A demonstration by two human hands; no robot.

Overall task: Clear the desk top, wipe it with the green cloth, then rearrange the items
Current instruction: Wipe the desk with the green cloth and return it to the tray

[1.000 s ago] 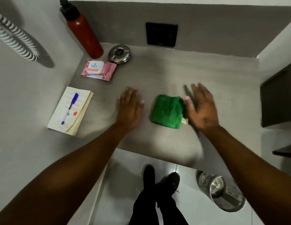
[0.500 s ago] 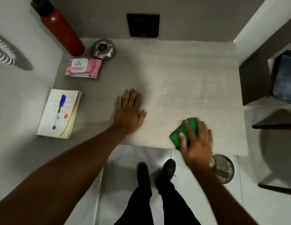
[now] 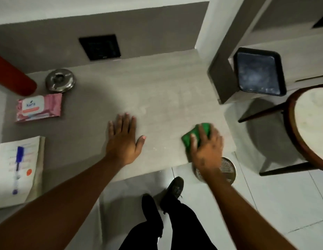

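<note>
Right hand [image 3: 206, 148] pressed flat on green cloth [image 3: 194, 135], at 4 o'clock corner of table [image 3: 157, 98]. Left hand [image 3: 123, 139] spread, bracing at centre. My worry: cloth at edge, overshoot drops it toward bin [image 3: 226, 168] below. Wipes [image 3: 39, 107], book [image 3: 19, 168] at 9 uncleared.

Surface [image 3: 157, 91] bare across middle and back; bottle [image 3: 13, 76], ashtray [image 3: 60, 83], wipes pack [image 3: 39, 107] and book [image 3: 18, 170] crowd its left side.
</note>
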